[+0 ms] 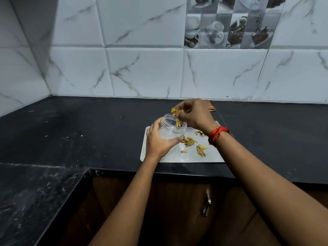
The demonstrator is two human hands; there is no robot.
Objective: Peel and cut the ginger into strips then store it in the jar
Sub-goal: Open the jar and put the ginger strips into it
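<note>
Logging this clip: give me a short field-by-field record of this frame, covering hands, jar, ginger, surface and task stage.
left hand: grips the side of the jar, tilting it
right hand: pinches a bunch of ginger strips at the jar mouth
jar: clear plastic, no lid on, tilted, some strips already going in
held strips: partly inside the jar
loose strips: several small piles left on the board
cutting board: white, on the black counter
right wrist: red thread
stage: storing, unfinished

head cam | looks forward and down | near counter (106, 132) | tiled wall (142, 68) ahead
</note>
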